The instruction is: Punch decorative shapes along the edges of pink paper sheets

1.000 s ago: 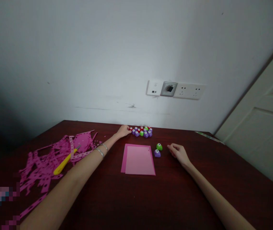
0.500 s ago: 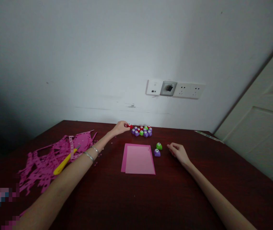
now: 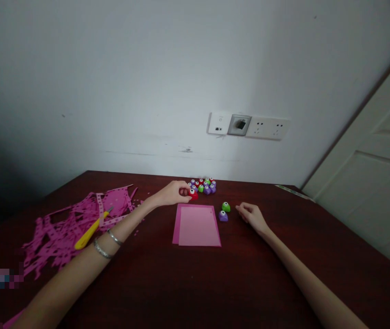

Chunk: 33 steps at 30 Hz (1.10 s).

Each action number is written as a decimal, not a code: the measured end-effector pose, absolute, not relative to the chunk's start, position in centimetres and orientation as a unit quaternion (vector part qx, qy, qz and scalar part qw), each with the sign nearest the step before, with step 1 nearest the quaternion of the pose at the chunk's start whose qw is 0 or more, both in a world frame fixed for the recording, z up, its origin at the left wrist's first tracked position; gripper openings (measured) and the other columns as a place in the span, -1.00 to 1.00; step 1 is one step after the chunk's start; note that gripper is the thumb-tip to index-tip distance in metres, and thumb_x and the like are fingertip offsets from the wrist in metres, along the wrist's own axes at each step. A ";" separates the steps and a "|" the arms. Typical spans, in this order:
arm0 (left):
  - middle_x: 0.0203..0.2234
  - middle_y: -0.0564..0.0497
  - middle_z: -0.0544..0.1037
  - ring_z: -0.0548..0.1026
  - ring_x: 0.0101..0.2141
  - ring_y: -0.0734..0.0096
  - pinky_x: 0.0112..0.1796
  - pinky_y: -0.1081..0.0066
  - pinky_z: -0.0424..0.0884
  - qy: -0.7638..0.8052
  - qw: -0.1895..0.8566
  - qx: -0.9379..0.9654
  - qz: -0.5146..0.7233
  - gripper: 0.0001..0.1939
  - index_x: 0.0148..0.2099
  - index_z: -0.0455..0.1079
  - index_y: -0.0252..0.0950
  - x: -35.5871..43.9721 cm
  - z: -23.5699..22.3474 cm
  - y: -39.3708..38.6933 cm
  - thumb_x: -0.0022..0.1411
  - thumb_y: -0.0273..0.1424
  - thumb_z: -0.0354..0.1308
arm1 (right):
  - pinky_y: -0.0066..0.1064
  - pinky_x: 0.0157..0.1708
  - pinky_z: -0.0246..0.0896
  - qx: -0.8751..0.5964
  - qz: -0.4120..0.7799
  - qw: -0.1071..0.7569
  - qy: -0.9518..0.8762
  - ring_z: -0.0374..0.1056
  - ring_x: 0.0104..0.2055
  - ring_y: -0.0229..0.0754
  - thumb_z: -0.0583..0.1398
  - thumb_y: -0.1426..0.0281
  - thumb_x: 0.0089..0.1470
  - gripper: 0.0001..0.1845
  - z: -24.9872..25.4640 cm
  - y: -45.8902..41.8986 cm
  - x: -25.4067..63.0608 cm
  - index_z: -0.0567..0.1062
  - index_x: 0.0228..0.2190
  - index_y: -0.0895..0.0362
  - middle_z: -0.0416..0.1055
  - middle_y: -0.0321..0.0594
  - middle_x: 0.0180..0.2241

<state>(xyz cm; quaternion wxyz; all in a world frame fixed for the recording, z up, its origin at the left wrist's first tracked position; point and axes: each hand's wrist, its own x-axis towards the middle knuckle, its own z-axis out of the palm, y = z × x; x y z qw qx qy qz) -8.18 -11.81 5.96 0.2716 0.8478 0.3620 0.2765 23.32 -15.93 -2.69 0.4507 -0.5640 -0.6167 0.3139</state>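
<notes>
In the head view, my left hand (image 3: 171,193) pinches a small red craft punch (image 3: 193,195) with a white button on top. It is held just above the far edge of the pink paper sheets (image 3: 199,226), in front of a cluster of purple, green and red punches (image 3: 207,189). My right hand (image 3: 251,215) rests on the table with its fingers curled closed, and nothing shows in them. Just left of it stand a green craft punch (image 3: 226,207) and a purple craft punch (image 3: 223,216), beside the right edge of the sheets.
On the left lies a heap of pink punched paper strips (image 3: 58,233) with a yellow-handled cutter (image 3: 87,236) on it. Small pink paper bits are scattered nearby. The dark red table (image 3: 195,292) meets a wall with sockets (image 3: 266,129). A thin strip (image 3: 294,193) lies at the far right edge.
My left hand has moved right and nearer with the red craft punch, from the cluster's left end to in front of it. My right hand has stayed in place.
</notes>
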 end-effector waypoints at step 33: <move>-0.37 0.00 0.44 0.37 -0.38 0.47 -0.33 0.46 0.26 0.248 0.297 0.897 0.212 -0.66 -0.14 0.43 -0.28 -5.1 6.4 -15.6 -0.01 -0.30 0.18 | -0.55 -0.78 0.19 -0.444 0.393 0.336 -0.732 0.23 -0.56 -0.31 0.24 0.32 -0.11 -0.74 4.3 -20.9 15.7 0.44 -0.31 0.13 0.32 -0.31 -0.52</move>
